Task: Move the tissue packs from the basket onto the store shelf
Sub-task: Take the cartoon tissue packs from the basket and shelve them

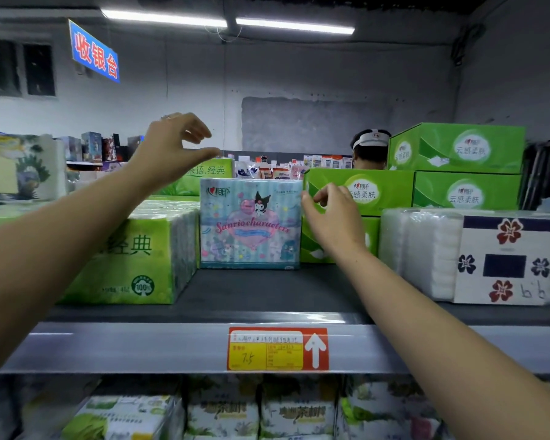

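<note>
Done: I see tissue pack (250,223) on shelf (267,293) (basket unseen).
Left hand (172,147): 11 o'clock, loosely spread, empty.
Right hand (331,217): pack's 3 o'clock edge, grip unclear.

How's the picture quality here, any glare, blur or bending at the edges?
Head view: the ceiling tube lights blow out to white and a glare streak runs along the shelf-edge strip. Head view: the cartoon tissue pack in the middle is sharp, the packs on the lower shelf are smeared, and the wide lens stretches the forearms toward the corners.
</note>
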